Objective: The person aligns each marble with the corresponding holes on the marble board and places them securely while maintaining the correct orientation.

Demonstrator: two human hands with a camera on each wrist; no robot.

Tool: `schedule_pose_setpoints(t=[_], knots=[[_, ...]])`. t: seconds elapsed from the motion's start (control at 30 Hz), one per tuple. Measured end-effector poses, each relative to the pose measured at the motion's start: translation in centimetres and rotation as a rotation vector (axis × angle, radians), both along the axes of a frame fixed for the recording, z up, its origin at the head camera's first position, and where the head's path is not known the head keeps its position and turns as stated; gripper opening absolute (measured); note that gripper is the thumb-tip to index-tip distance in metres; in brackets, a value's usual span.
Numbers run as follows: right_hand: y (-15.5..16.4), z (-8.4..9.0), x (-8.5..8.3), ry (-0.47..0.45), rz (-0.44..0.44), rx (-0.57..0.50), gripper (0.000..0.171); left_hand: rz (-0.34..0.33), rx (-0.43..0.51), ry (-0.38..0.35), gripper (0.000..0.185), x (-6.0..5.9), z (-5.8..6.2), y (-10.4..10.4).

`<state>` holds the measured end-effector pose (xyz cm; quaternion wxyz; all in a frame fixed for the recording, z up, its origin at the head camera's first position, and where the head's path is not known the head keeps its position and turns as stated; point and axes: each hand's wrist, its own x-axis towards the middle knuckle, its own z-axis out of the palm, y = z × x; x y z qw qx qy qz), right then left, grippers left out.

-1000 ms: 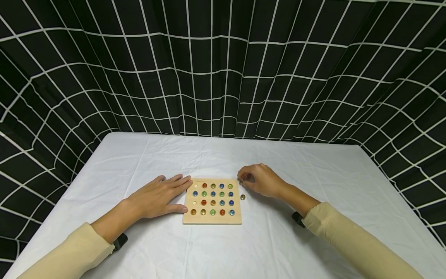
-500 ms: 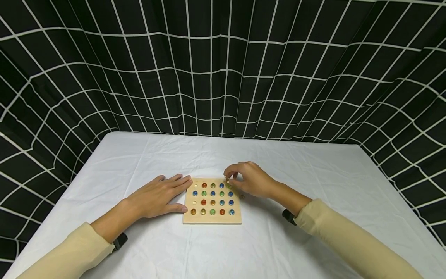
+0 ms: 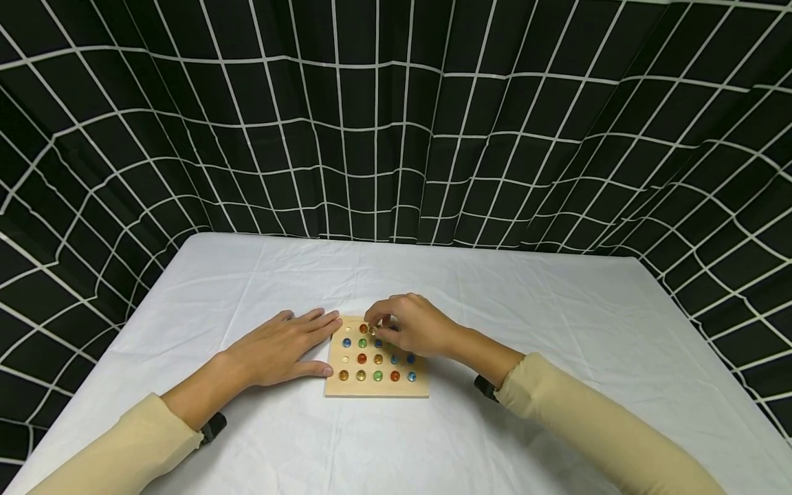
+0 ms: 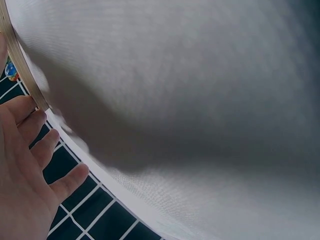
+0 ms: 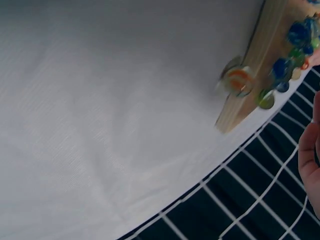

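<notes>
A square wooden board lies on the white cloth, with rows of coloured glass marbles in its hollows. Two hollows in its left column hold no marble. My left hand rests with fingers extended against the board's left edge, thumb and fingertips at the wood. Above the back row, my right hand pinches a clear marble between thumb and fingers, close to a red marble. That hand hides the back right of the board. One loose marble with an orange swirl sits beside the board in the right wrist view.
A white cloth covers the table and has shallow creases. Behind it and at both sides hangs a black curtain with a white grid.
From beside the board's right edge, my right hand has carried the clear marble leftward over the back row. My left hand has stayed at the board's left edge.
</notes>
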<state>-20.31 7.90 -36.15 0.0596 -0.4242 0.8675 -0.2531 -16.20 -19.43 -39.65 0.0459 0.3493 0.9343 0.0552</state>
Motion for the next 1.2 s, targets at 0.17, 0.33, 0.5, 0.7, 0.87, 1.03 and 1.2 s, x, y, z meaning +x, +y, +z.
schedule_pose_setpoints(t=[0.17, 0.33, 0.5, 0.7, 0.87, 1.03, 1.2], knots=[[-1.1, -0.1, 0.5, 0.000, 0.043, 0.009, 0.019, -0.004, 0.003, 0.002, 0.083, 0.0, 0.0, 0.0], [-1.9, -0.3, 0.9, 0.004, 0.079, 0.024, 0.022, -0.012, 0.014, 0.005, 0.083, 0.0, 0.1, -0.1], [-2.6, -0.5, 1.3, -0.004, 0.084, 0.054, 0.022, -0.016, 0.015, 0.011, 0.083, 0.0, 0.0, -0.2], [-3.2, -0.9, 1.5, -0.004, 0.100, 0.070, 0.020, -0.017, 0.015, 0.006, 0.083, 0.0, 0.0, -0.2], [-3.4, -1.2, 1.5, 0.002, 0.113, 0.082, 0.019, -0.011, 0.012, -0.005, 0.084, 0.0, 0.2, -0.1], [-3.4, -1.4, 1.4, 0.011, 0.115, 0.085, 0.019, -0.010, 0.009, -0.003, 0.083, 0.0, 0.2, -0.1], [-3.3, -1.3, 1.4, 0.017, 0.116, 0.063, 0.018, -0.008, 0.008, -0.008, 0.083, 0.0, 0.2, 0.0]])
